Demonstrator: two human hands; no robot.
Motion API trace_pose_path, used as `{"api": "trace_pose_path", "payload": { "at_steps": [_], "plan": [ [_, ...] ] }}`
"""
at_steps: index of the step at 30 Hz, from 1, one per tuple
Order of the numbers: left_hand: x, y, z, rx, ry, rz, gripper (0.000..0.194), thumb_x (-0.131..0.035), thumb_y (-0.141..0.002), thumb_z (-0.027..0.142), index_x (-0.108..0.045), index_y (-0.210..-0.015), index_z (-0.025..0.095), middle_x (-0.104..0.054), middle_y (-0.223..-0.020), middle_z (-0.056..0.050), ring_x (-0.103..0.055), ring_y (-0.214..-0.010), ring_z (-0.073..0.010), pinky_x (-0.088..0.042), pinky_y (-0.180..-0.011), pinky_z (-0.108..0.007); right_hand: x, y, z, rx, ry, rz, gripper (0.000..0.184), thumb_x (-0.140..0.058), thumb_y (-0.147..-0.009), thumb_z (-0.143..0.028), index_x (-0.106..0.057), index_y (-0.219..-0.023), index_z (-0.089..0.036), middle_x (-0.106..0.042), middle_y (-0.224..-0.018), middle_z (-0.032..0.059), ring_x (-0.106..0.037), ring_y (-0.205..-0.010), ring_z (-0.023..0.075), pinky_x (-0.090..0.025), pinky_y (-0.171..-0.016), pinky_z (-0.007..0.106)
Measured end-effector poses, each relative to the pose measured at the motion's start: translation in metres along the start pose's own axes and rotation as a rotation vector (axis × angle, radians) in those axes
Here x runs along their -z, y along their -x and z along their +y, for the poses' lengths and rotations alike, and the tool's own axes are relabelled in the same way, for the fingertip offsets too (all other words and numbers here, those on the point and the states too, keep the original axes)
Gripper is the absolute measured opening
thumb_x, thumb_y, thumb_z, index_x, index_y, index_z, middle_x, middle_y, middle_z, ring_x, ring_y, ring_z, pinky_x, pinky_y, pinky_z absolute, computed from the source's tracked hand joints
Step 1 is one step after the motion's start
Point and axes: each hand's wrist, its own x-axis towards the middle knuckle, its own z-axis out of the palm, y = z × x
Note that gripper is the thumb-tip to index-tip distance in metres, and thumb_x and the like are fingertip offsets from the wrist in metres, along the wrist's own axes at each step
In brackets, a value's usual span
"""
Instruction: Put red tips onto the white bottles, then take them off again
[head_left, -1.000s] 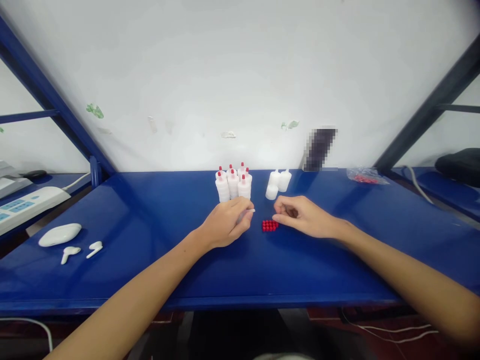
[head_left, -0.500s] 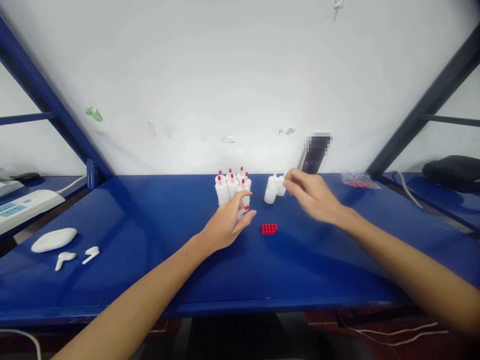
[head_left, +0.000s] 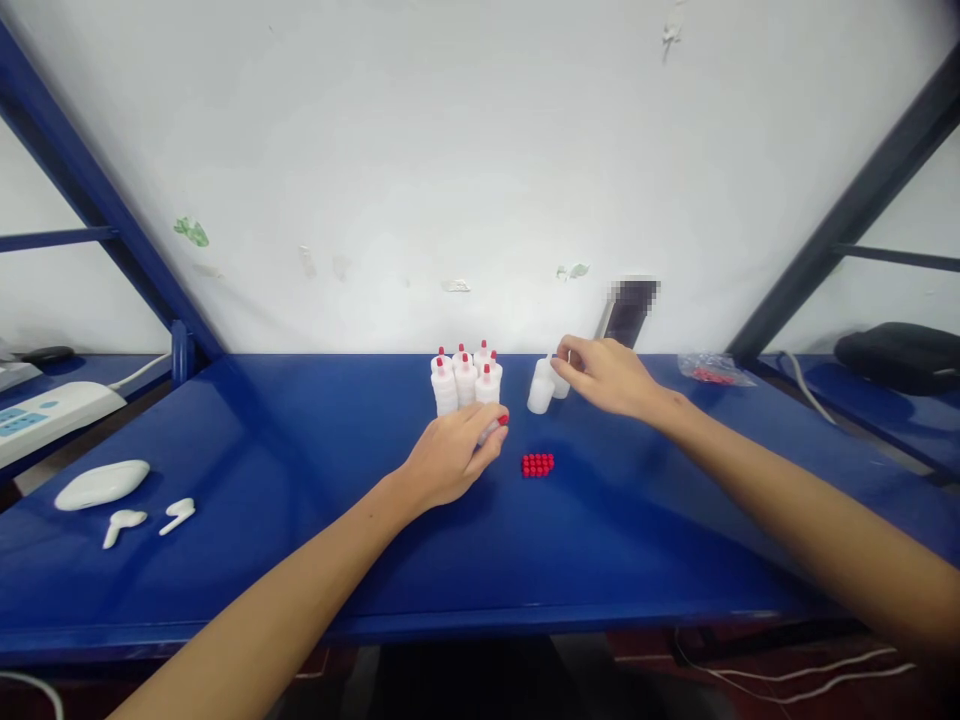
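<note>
My left hand (head_left: 450,455) is closed around a small white squeeze bottle whose red cap (head_left: 503,420) pokes out past the fingers; the palm hides most of the bottle. Just behind it stand several white squeeze bottles (head_left: 445,390) with red tips, packed upright in a group. My right hand (head_left: 611,375) pinches at the top of an uncapped white bottle (head_left: 560,387); its fingertips partly cover the nozzle. Beside that one are other uncapped white bottles (head_left: 540,396). A tight block of small red caps (head_left: 538,465) sits on the blue table (head_left: 600,540) between the hands.
At the left lie a white earbud case (head_left: 103,485), two earbuds (head_left: 178,515) and a white power strip (head_left: 60,408). A dark phone-like slab (head_left: 630,315) leans on the wall. Far right are a clear bag with red pieces (head_left: 716,370) and a black case (head_left: 896,357).
A red cap now tops the bottle in my left hand, whose bare nozzle showed earlier. My right hand moved from beside the red caps back to the uncapped bottles. The view shifted slightly.
</note>
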Motion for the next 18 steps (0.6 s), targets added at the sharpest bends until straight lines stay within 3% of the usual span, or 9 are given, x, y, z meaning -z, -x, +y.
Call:
{"api": "trace_pose_path", "payload": {
  "at_steps": [2, 4, 6, 9, 13, 16, 18],
  "plan": [
    [-0.003, 0.000, -0.002, 0.020, -0.006, 0.005, 0.022, -0.047, -0.098, 0.038, -0.054, -0.111, 0.021, -0.065, -0.089, 0.001, -0.056, -0.069, -0.0124, -0.039, -0.063, -0.025, 0.004, 0.009, -0.007, 0.088, -0.096, -0.012, 0.031, -0.041, -0.097, -0.042, -0.060, -0.090, -0.019, -0.063, -0.069, 0.0018, -0.053, -0.062, 0.0155, -0.030, -0.059, 0.027],
    [-0.005, 0.000, -0.004, 0.021, 0.005, 0.015, 0.029, -0.054, -0.095, 0.045, -0.053, -0.112, 0.021, -0.066, -0.088, 0.002, -0.056, -0.065, -0.0116, -0.038, -0.061, -0.024, 0.005, 0.019, -0.018, 0.276, -0.229, -0.129, 0.034, -0.041, -0.098, -0.046, -0.062, -0.090, -0.019, -0.063, -0.073, 0.0014, -0.053, -0.064, 0.0144, -0.032, -0.061, 0.026],
    [-0.007, 0.000, -0.004, -0.001, 0.013, 0.011, 0.032, -0.055, -0.094, 0.048, -0.054, -0.110, 0.021, -0.066, -0.089, 0.002, -0.058, -0.068, -0.0119, -0.038, -0.061, -0.024, 0.003, 0.029, -0.032, 0.403, -0.288, -0.219, 0.034, -0.043, -0.098, -0.048, -0.061, -0.090, -0.019, -0.062, -0.073, 0.0002, -0.052, -0.064, 0.0133, -0.032, -0.061, 0.026],
    [-0.006, 0.000, -0.003, -0.065, 0.018, -0.021, 0.030, -0.052, -0.096, 0.048, -0.056, -0.104, 0.020, -0.065, -0.090, 0.000, -0.058, -0.072, -0.0122, -0.040, -0.063, -0.024, -0.003, 0.037, -0.046, 0.528, -0.339, -0.246, 0.032, -0.041, -0.100, -0.042, -0.056, -0.085, -0.018, -0.058, -0.075, 0.0000, -0.048, -0.065, 0.0121, -0.031, -0.061, 0.025],
    [-0.003, -0.001, -0.001, -0.164, 0.009, -0.033, 0.024, -0.044, -0.100, 0.037, -0.058, -0.103, 0.018, -0.063, -0.092, -0.003, -0.058, -0.077, -0.0130, -0.042, -0.067, -0.024, -0.007, 0.038, -0.047, 0.568, -0.399, -0.200, 0.035, -0.035, -0.103, -0.035, -0.042, -0.072, -0.019, -0.046, -0.065, -0.0029, -0.039, -0.057, 0.0100, -0.028, -0.057, 0.025],
    [-0.002, -0.002, -0.002, -0.220, -0.039, -0.039, 0.025, -0.038, -0.101, 0.025, -0.057, -0.117, 0.020, -0.062, -0.105, -0.005, -0.060, -0.090, -0.0147, -0.045, -0.074, -0.024, -0.003, 0.042, -0.034, 0.507, -0.430, -0.136, 0.038, -0.032, -0.103, -0.032, -0.032, -0.066, -0.020, -0.035, -0.058, -0.0050, -0.031, -0.052, 0.0096, -0.026, -0.055, 0.026],
    [-0.003, -0.003, -0.003, -0.207, -0.022, -0.043, 0.028, -0.039, -0.101, 0.024, -0.054, -0.125, 0.022, -0.063, -0.109, -0.005, -0.061, -0.091, -0.0145, -0.046, -0.076, -0.024, 0.000, 0.050, -0.024, 0.465, -0.396, -0.160, 0.038, -0.034, -0.102, -0.034, -0.030, -0.067, -0.021, -0.034, -0.059, -0.0050, -0.030, -0.053, 0.0101, -0.026, -0.056, 0.026]
  ]
}}
